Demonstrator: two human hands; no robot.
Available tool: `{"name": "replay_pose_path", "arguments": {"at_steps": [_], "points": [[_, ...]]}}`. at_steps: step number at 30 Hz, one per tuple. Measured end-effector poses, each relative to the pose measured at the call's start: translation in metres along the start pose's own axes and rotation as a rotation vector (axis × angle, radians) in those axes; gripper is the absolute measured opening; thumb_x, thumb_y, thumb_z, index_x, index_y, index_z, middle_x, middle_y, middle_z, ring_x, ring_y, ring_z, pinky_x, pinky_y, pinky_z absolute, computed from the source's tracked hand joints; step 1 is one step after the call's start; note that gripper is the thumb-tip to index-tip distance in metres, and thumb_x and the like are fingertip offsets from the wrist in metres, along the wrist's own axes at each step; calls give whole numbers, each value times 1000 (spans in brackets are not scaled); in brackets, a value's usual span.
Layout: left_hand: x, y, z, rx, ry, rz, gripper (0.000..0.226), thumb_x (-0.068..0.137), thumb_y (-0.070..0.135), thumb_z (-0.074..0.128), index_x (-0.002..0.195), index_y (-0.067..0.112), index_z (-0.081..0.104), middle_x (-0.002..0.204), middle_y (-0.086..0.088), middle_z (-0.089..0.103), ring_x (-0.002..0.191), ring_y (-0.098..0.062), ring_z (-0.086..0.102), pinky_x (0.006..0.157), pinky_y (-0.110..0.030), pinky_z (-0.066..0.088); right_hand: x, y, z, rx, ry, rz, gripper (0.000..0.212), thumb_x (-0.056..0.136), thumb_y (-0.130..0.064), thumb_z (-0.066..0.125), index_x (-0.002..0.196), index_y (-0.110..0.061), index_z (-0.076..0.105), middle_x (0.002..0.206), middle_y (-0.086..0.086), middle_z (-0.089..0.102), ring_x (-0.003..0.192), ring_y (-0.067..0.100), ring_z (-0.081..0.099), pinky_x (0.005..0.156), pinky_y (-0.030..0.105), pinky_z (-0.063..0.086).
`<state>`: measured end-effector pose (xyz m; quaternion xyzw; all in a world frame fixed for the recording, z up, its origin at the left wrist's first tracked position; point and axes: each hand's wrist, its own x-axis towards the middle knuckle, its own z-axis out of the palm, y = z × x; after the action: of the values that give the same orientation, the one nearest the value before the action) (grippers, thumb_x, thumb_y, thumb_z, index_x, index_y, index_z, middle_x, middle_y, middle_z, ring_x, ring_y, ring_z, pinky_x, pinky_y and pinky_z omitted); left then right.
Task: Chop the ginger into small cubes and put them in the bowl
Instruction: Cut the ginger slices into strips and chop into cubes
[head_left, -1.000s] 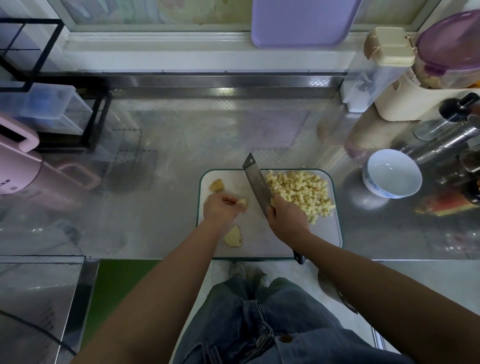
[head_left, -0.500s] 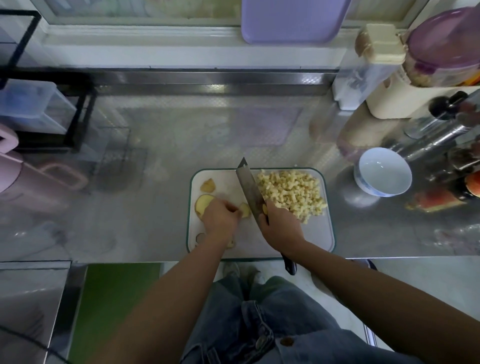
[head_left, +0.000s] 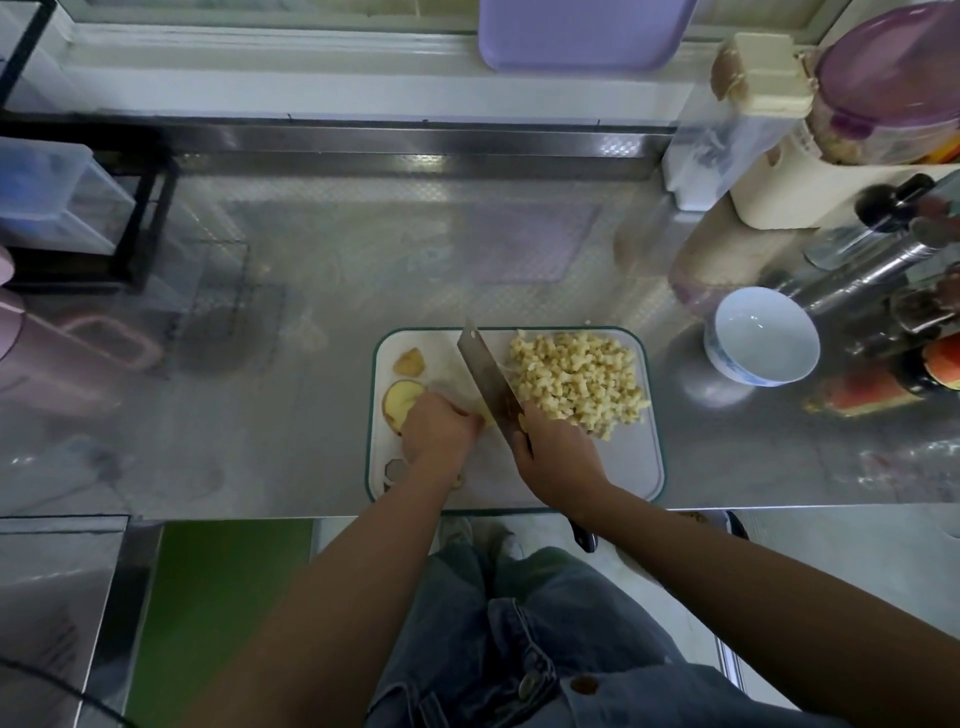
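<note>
**Head view, chopping stage.** Over the preceding second the arrangement had changed only slightly. A peeled ginger slice (head_left: 399, 397), hidden a second earlier, had come into view just left of the left hand (head_left: 441, 431). That hand had settled close along the cleaver (head_left: 488, 374). The blade kept its oblique line across the cutting board (head_left: 623, 467), tip near the far rim.

The left hand was curled, pinching a small ginger piece (head_left: 480, 414) against the blade's left face, and the fingers hid most of that piece. The right hand (head_left: 558, 457) was clenched round the cleaver's handle, whose dark end projected past the near edge of the table (head_left: 311, 312).

The change suggested that the held piece was being fed under repeated strokes. Dicing therefore appeared to be continuing, and transfer to the bowl not yet begun.

Diced ginger (head_left: 576, 379), pale yellow and in roughly even small cubes, formed a loose heap on the right half of the board, reaching the blade's right side. A brownish ginger offcut (head_left: 409, 362) lay near the far left corner.

The bowl (head_left: 761, 338), white with a blue-patterned outer wall, stood on the table to the right, apart from the board, with nothing visible inside.

Judged progress: most of the ginger cut, the held piece and at least one slice remaining, the whole heap yet to be moved
</note>
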<state>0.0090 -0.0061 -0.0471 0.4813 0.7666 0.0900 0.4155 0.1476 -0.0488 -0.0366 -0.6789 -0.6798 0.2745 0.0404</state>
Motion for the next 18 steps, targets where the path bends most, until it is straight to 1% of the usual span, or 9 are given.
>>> {"name": "replay_pose_path", "arguments": {"at_steps": [3,5,8,10,12,14,16,18], "points": [[2,1,-2,0,-9,5,30,81,28,71,81,-2,71,84,-21,70,83,-35,67,63,-36,49,0,0,5,-15,-13,8,22,99,-24,40,116,-11,45,82,12,61,73,32,59,61,32,37],[4,2,-2,-8,-25,1,26,80,25,71,80,-1,71,83,-20,70,82,-34,67,60,-33,46,2,-3,8,-12,-9,12,20,99,-22,41,114,-11,46,83,14,62,75,34,61,60,32,38],[5,1,-4,-21,-38,-2,23,79,23,72,80,0,73,80,-17,70,79,-32,67,58,-30,41,9,-7,9,-9,-8,19,17,99,-22,41,110,-11,45,82,13,62,74,34,61,60,35,44],[6,1,-4,-20,-40,2,23,78,23,73,78,0,72,79,-17,70,77,-32,67,57,-30,40,15,-7,8,-27,-6,15,18,100,-24,40,111,-10,44,82,12,61,73,34,61,58,33,39],[6,0,-4,-20,-41,5,22,78,22,73,76,0,71,77,-17,69,77,-32,67,56,-29,39,17,-7,6,-14,8,10,20,100,-25,40,112,-10,44,77,10,57,71,33,60,56,31,34],[7,-1,-3,-24,-41,1,23,78,22,74,78,0,71,78,-17,69,78,-32,67,56,-29,39,16,-7,4,19,27,-3,22,100,-24,40,115,-9,45,72,7,53,68,32,59,55,32,35],[8,-2,-3,-29,-41,-4,25,79,25,74,80,0,71,78,-15,68,78,-31,67,55,-28,39,12,-6,2,29,42,-21,24,100,-24,41,117,-9,46,71,6,54,65,30,58,55,32,37],[9,-3,-2,-23,-37,-5,27,79,26,74,85,-1,71,82,-15,69,81,-30,67,57,-28,40,9,-5,0,13,42,-42,24,99,-24,42,117,-10,46,69,3,52,61,27,55,54,31,37]]}}
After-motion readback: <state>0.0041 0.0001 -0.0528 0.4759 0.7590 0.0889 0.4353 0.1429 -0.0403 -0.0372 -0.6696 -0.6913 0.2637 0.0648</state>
